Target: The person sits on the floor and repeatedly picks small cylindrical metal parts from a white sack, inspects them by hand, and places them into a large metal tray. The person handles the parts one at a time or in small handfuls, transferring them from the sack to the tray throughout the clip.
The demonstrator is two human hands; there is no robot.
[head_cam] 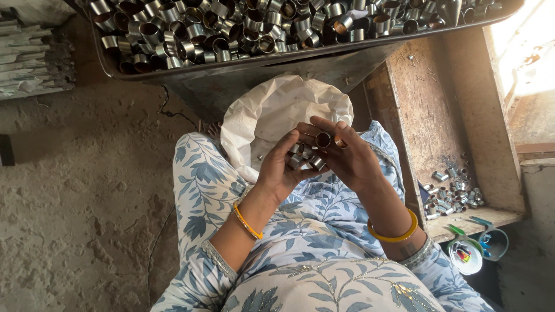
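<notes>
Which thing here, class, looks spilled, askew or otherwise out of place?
Nothing stands out. The short shiny metal rings sit cupped in the left hand and right hand, above the open white sack.

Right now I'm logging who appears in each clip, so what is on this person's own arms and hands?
Both hands are bare, no gloves. The left wrist carries a thin orange bangle, the right wrist a thicker yellow-orange bangle. Pale sleeves with a blue leaf print end at the forearms, with patterned trim at the cuffs. A small dark mark, perhaps a tattoo, sits on the right forearm.
</notes>
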